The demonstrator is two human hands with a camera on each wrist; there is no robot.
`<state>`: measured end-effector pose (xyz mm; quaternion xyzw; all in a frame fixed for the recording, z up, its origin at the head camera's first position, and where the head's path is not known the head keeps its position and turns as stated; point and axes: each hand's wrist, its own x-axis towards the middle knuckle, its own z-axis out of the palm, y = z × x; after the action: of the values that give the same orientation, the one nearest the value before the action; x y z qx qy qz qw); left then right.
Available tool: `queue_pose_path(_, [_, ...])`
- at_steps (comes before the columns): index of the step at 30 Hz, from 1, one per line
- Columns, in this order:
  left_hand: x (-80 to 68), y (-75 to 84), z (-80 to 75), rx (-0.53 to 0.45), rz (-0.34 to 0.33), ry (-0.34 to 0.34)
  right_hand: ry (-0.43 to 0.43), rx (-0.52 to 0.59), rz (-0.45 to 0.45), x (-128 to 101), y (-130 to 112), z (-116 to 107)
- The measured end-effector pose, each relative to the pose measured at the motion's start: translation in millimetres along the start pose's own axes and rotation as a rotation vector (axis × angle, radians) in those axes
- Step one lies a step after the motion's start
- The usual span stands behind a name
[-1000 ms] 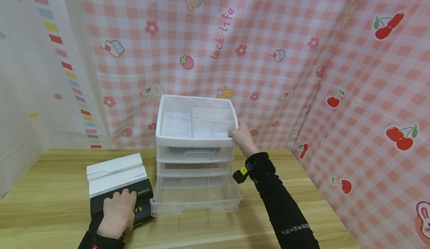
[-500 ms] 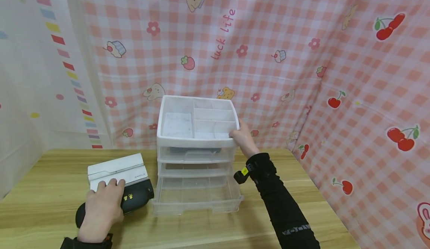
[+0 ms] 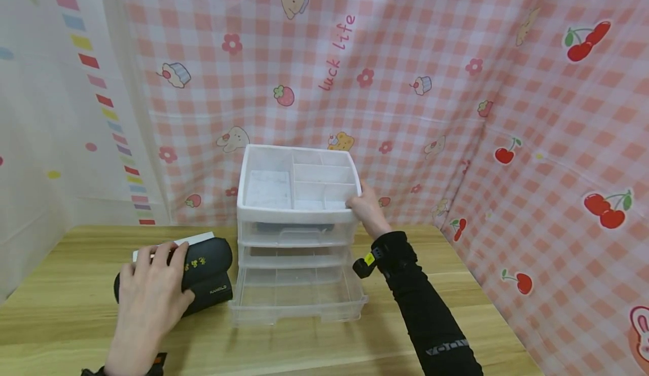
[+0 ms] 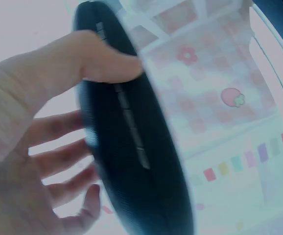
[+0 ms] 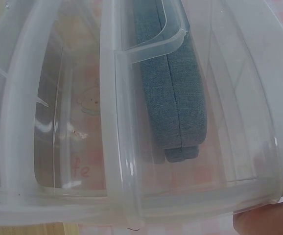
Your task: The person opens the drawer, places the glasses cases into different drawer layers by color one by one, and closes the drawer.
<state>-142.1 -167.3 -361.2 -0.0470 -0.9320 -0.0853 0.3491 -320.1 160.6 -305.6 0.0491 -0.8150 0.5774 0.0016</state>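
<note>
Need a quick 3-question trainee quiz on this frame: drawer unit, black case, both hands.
1. True or false: the bottom drawer of the clear plastic drawer unit is pulled out.
2. Which hand grips the black case? A) left hand B) right hand C) neither
3. Fill in: a grey pouch lies inside the ____ drawer.

Key
1. True; it juts forward and looks empty.
2. A; the right hand holds the unit's top front corner.
3. Top.
</note>
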Motion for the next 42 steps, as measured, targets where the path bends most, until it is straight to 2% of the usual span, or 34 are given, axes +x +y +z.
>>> queue_pose_path(5, [3.8, 12.1, -5.1, -0.017, 0.063, 0.088, 0.009, -0.004, -0.008, 2, 4, 1])
queue_pose_path(11, [7.2, 28.4, -0.3, -0.052, 0.161, 0.225, 0.014, 0.005, -0.005, 2, 4, 0])
queue_pose_path(16, [11.2, 43.0, 5.9, -0.081, 0.211, 0.261, 0.007, 0.014, -0.006, 1, 3, 0])
queue_pose_path(22, [18.6, 62.1, 14.4, -0.098, 0.266, 0.233, 0.009, 0.015, 0.006, 1, 1, -1])
queue_pose_path(30, [23.5, 87.7, 28.9, -0.104, 0.274, 0.19, 0.025, 0.012, 0.013, 3, -1, 1])
queue_pose_path(36, [25.0, 103.7, 38.6, -0.064, 0.283, 0.097, 0.032, 0.021, 0.0, 3, 0, 2])
queue_pose_path(42, [22.9, 111.9, 49.1, -0.045, 0.284, 0.014, 0.031, 0.02, 0.004, 1, 1, 2])
